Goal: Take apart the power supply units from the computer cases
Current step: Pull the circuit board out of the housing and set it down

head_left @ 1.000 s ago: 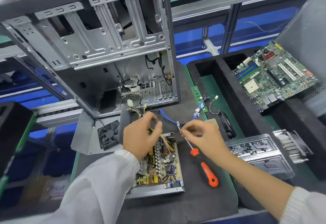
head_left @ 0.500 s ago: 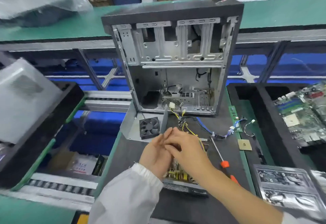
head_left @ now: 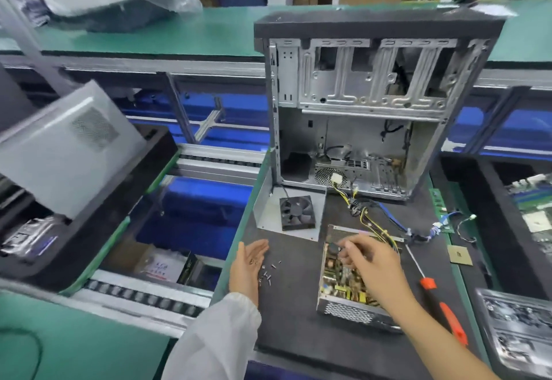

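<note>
While the opened grey metal power supply unit [head_left: 348, 278] lies long axis front-to-back | right hand [head_left: 370, 263] fingers pinch inside it | left hand [head_left: 249, 263] palm-up, fingers relaxed, beside small loose screws [head_left: 267, 275].

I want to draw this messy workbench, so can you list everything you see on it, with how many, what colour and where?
computer case: one, grey and black, standing open at the back of the mat
power supply: one, silver, lid off, front of the mat
fan: one, black, on a grey metal sheet
screwdriver: one, orange handle, right of the power supply
screws: several, silver, loose on the mat
wires: a bundle, yellow, black and blue, behind the power supply
left hand: palm up, open, by the screws
right hand: fingers bent, reaching into the power supply
</note>
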